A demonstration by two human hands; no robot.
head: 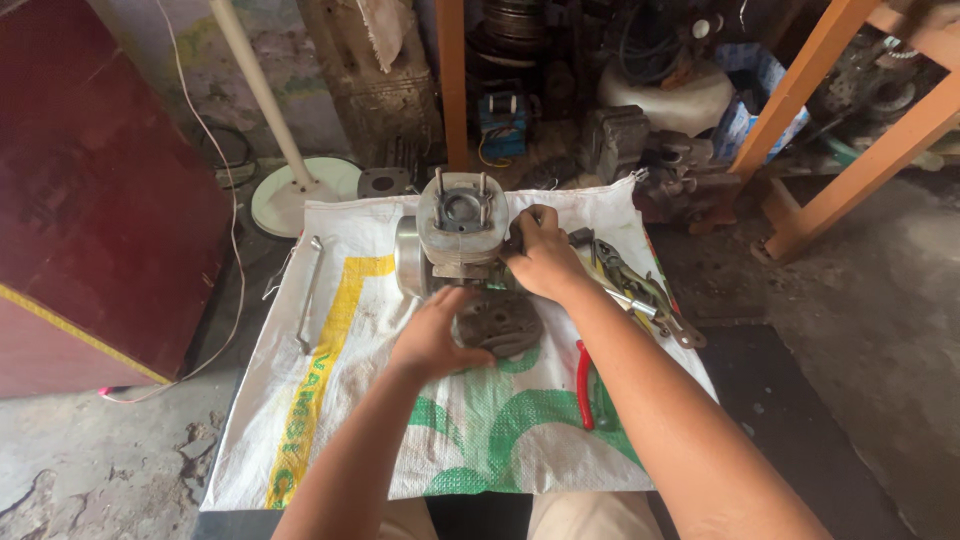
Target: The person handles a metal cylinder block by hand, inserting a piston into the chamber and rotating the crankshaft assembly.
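Observation:
A small grey engine block (455, 240) with upright studs stands on a white woven sack (350, 400) spread on the floor. My right hand (540, 255) grips the block's right side. My left hand (432, 335) rests on a flat grey finned cover (505, 325) that lies just in front of the block, fingers curled over its left edge.
Pliers with red handles (584, 385) lie right of the cover. Several metal tools (640, 290) sit by my right wrist. A long wrench (308, 295) lies at the sack's left. A white fan base (290, 190), a red cabinet (90, 180) and orange wooden frames (850, 130) surround the spot.

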